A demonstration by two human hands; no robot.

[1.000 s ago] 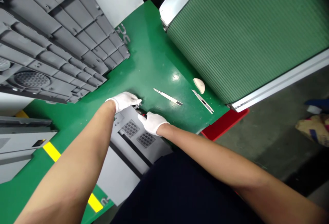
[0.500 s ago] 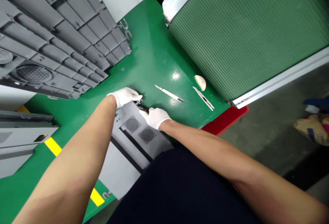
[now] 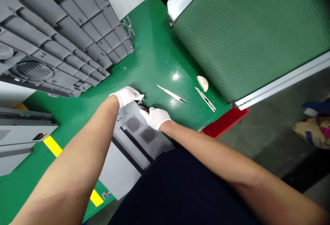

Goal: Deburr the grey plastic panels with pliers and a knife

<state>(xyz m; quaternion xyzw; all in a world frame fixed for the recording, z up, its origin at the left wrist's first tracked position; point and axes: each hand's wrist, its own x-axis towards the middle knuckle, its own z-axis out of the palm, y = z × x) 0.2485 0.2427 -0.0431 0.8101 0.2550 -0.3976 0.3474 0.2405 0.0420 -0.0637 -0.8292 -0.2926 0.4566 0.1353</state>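
A grey plastic panel [image 3: 132,137] with two square vent grilles lies on the green table, one end close to my body. At its far corner, my left hand [image 3: 126,97], in a white glove, is closed with thumb and fingertips pinched at the panel's edge. What they pinch is too small to make out. My gloved right hand [image 3: 156,117] wraps round a small red-and-dark hand tool [image 3: 145,108], mostly hidden by the fingers. The tool points at the same corner, close to the left fingertips.
Two slim utility knives [image 3: 171,93] [image 3: 205,99] and a cream half-round piece [image 3: 202,83] lie beyond my right hand. A green ribbed conveyor [image 3: 247,35] stands right, above a red bin [image 3: 224,123]. Large grey ribbed panels [image 3: 69,32] stand upper left; more grey housings [image 3: 20,139] sit left.
The whole view has shifted slightly. Both hands stay at the panel's corner, with the right hand still round the red-and-dark tool; little else differs.
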